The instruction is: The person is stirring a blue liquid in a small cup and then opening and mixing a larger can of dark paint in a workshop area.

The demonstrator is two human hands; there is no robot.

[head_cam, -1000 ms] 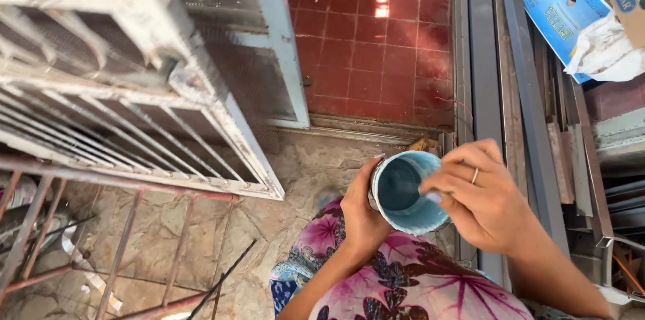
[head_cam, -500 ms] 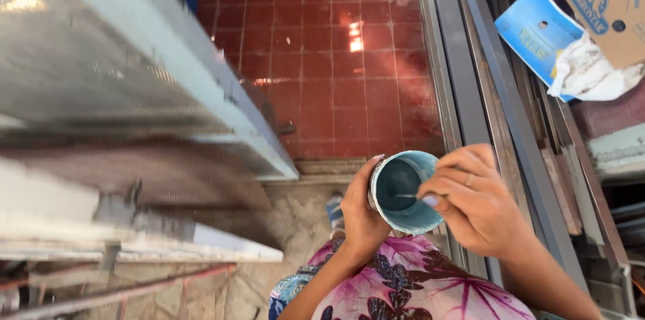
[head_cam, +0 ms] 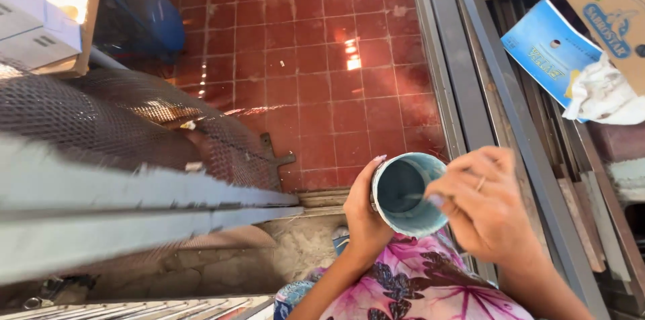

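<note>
My left hand is wrapped around the side of a small round can with a pale blue rim and dark blue-grey paint inside. It holds the can up in front of my flowered pink sleeve. My right hand, with a ring on one finger, is over the can's right edge. Its fingers pinch a thin stick or brush handle that reaches into the can. The tip of that tool is hidden in the paint.
A grey painted metal frame with mesh crosses the left side. Red floor tiles lie below. Grey metal rails run down the right, beside a blue carton, a white rag and a cardboard box.
The view has swung: the barred grille gave way to a mesh panel and more red tiles. Both hands stay on the can, with the right hand shifting slightly over its rim.
</note>
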